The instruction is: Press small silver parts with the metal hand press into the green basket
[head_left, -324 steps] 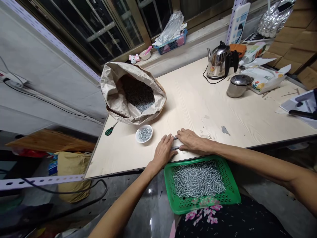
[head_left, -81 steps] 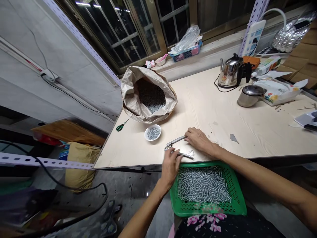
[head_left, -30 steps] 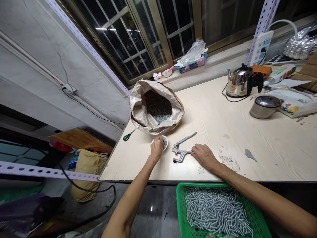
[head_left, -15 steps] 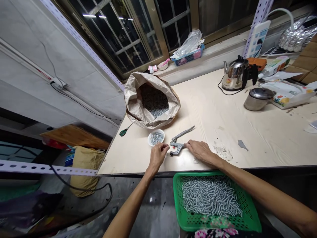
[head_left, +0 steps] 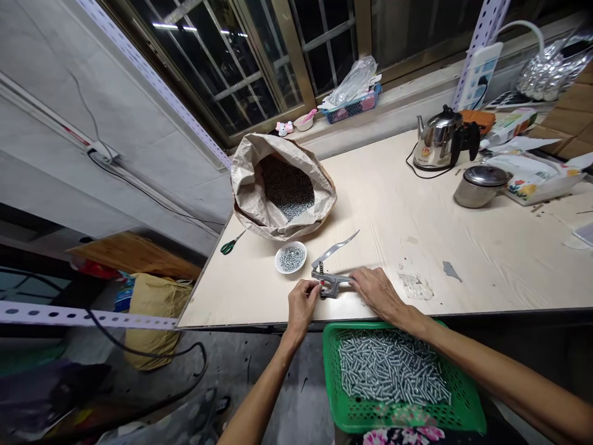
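Note:
My right hand point(head_left: 377, 292) is wrapped round the lower handle of grey snap-fastener pliers point(head_left: 330, 280). Their upper handle stands raised, with a spring at the joint and a red part in the jaws. Close against those jaws, my left hand point(head_left: 302, 307) is closed in a pinch; whatever it holds is too small to make out. A white bowl point(head_left: 277, 264) of small metal pieces sits just beyond my left hand. Below the table edge, under my right forearm, is a green basket point(head_left: 328, 377) heaped with silvery screw-like pieces point(head_left: 391, 364).
An open paper sack point(head_left: 248, 185) of small metal parts stands at the table's back left, with green-handled scissors point(head_left: 228, 247) beside it. An electric kettle point(head_left: 438, 145) and a lidded metal cup point(head_left: 479, 188) are at the back right. A basket point(head_left: 354, 108) rests on the windowsill.
My left hand has moved right and slightly nearer me, up to the pliers' jaws. The pliers have turned in my right hand, and their handles are spread wider.

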Motion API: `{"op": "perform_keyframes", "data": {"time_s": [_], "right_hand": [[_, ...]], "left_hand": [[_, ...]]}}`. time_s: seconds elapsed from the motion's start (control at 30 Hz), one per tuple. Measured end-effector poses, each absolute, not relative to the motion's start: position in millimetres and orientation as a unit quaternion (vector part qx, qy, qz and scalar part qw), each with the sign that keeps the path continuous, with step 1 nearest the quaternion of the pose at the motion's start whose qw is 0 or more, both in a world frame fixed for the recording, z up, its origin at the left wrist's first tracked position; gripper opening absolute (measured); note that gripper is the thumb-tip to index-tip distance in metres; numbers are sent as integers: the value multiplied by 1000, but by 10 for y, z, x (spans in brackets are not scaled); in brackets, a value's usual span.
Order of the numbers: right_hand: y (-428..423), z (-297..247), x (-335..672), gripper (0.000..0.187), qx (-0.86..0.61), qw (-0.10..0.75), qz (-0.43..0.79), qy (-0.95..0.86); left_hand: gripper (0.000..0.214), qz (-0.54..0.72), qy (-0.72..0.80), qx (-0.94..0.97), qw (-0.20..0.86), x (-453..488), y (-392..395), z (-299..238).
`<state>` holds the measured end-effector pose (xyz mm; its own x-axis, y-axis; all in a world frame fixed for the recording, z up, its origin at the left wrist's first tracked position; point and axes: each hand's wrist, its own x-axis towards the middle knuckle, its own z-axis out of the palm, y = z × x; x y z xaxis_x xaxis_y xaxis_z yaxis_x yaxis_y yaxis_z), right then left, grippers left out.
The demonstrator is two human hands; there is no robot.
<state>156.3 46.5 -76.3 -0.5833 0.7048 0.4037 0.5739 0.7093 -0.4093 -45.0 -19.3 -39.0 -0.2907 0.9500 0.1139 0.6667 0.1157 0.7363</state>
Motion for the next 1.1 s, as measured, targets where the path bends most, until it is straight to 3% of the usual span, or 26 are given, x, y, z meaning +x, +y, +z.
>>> {"op": "perform_keyframes", "data": {"time_s": [0.23, 0.4, 0.53, 0.8, 0.87, 1.0, 1.1], "right_hand": [[485, -784, 1589, 26, -360, 261, 165, -881], [508, -793, 1591, 27, -366, 231, 180, -883], [507, -800, 1578, 24, -368, 194, 143, -898], [530, -611, 1661, 17, -340, 139, 105, -924], [599, -557, 1692, 29, -325, 136, 132, -927], [849, -499, 1702, 82, -294, 80, 182, -935], [1050, -455, 1661, 99, -264, 3, 201, -943]], "left_hand": [[19, 250, 758, 550, 246, -469, -132, -344], [25, 140, 764, 505, 377, -547, -10, -296], [27, 113, 750, 435, 486, -581, 23, -275], [25, 103, 783, 328, 519, -481, -8, -195], [26, 109, 787, 323, 514, -469, -21, -191], [29, 119, 782, 346, 505, -480, -52, -215], [31, 133, 770, 368, 504, -496, -77, -238]]}}
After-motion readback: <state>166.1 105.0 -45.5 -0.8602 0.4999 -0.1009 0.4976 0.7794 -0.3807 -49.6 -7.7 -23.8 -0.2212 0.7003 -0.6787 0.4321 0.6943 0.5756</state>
